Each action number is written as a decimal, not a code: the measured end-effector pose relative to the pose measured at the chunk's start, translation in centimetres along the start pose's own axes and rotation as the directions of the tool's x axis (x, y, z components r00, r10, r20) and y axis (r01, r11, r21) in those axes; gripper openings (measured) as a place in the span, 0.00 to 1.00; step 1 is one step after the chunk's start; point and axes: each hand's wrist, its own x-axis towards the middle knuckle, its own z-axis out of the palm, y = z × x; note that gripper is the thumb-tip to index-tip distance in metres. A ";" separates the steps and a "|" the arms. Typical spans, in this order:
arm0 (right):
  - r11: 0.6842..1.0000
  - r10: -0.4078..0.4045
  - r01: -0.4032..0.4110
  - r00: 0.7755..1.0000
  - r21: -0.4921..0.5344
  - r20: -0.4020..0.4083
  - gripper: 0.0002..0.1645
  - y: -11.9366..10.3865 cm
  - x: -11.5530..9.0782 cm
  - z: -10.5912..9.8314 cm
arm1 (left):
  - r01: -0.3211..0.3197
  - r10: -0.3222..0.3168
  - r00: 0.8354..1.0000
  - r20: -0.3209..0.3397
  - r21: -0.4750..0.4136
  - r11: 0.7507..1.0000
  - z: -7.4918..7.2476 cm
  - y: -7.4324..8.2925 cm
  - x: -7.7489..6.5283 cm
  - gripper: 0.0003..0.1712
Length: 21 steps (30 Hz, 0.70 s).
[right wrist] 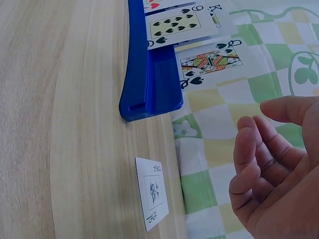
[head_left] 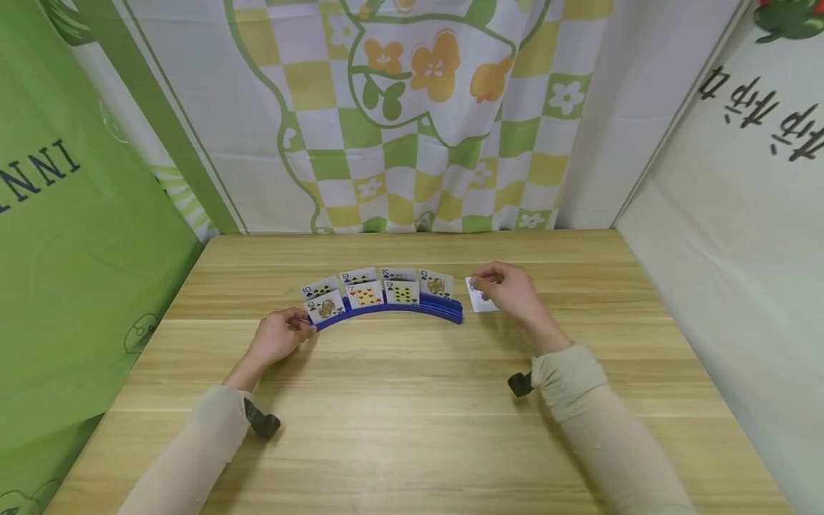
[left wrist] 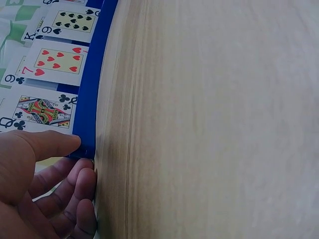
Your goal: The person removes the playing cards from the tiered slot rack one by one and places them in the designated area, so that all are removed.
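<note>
A blue curved card holder [head_left: 444, 307] stands on the table with playing cards in two rows. My left hand [head_left: 277, 337] pinches its left end, the thumb on top beside the queen of clubs [left wrist: 44, 112]. The seven of hearts [head_left: 364, 294] and nine of spades [head_left: 402, 292] share the front row; behind are a ten, a nine, a king and the queen of spades [right wrist: 212, 62]. Beyond the holder's right end, a joker card [right wrist: 153, 193] lies face up. My right hand [head_left: 511, 292] hovers over it, fingers loosely bent, with a gap between thumb and fingertips.
The wooden table [head_left: 386, 429] ends at the back against a checked, flowered curtain [head_left: 425, 157]. A green cloth [head_left: 84, 236] hangs on the left, a white one [head_left: 727, 286] on the right. Each sleeve carries a black wrist camera [head_left: 262, 420].
</note>
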 end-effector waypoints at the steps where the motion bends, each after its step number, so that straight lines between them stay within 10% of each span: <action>1: 1.000 -0.002 0.002 1.000 -0.001 -0.001 0.17 0.0 0.0 0.0 | 0.001 -0.001 1.000 0.000 -0.001 1.000 0.0 0.0 0.0 0.19; 21: 1.000 -0.028 0.028 1.000 0.012 -0.005 0.17 -0.8 -0.1 1.2 | 0.010 -0.010 1.000 0.002 0.005 1.000 0.2 -0.3 0.1 0.20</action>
